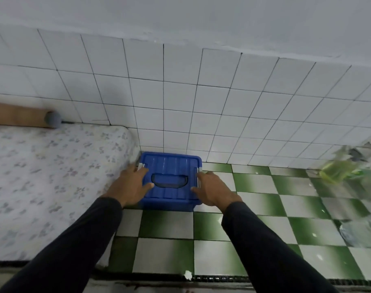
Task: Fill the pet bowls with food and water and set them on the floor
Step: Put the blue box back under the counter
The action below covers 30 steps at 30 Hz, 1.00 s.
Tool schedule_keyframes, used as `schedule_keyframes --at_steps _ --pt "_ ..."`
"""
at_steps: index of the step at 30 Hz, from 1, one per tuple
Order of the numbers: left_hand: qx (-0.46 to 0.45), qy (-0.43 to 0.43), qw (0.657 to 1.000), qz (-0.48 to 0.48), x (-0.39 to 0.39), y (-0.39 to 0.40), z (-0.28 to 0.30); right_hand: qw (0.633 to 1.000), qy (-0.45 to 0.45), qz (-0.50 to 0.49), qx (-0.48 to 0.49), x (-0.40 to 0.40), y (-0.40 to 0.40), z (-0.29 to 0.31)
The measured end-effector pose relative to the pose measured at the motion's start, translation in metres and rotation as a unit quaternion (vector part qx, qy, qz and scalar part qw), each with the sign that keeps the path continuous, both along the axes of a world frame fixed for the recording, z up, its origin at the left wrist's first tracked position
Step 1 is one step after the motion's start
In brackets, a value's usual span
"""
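Observation:
A blue plastic storage box point(169, 166) with a ribbed lid, a recessed handle and grey side clips stands on the floor against the tiled wall. My left hand point(128, 183) lies on the box's left side, fingers by the left clip and thumb on the lid. Over on the other side, my right hand point(214, 190) touches the right edge, fingers by the right clip. No pet bowl is in view. The box's contents are hidden by the lid.
A mattress point(43, 182) with a flowered cover lies left of the box, touching the wall. The floor point(265, 225) has green and white checked tiles. At the far right, blurred plastic bottles point(341, 168) and clear plastic wrapping point(362, 229) lie on the floor.

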<state>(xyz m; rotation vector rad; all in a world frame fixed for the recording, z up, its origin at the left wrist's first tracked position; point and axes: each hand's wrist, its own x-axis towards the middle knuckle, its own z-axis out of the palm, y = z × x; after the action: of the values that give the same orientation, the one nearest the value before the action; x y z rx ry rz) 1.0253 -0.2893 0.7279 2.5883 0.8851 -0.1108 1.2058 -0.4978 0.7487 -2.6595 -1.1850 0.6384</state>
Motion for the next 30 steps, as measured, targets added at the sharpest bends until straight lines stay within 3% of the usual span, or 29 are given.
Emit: schedule_keyframes --at_steps 20,30 --pt "-0.052 0.010 0.998 0.026 0.033 0.044 -0.058 0.996 0.051 -0.063 0.033 0.032 0.045 -0.078" --pt "-0.038 0.011 0.998 0.041 0.042 0.043 -0.077 0.995 0.029 -0.080 0.060 0.033 0.050 -0.099"
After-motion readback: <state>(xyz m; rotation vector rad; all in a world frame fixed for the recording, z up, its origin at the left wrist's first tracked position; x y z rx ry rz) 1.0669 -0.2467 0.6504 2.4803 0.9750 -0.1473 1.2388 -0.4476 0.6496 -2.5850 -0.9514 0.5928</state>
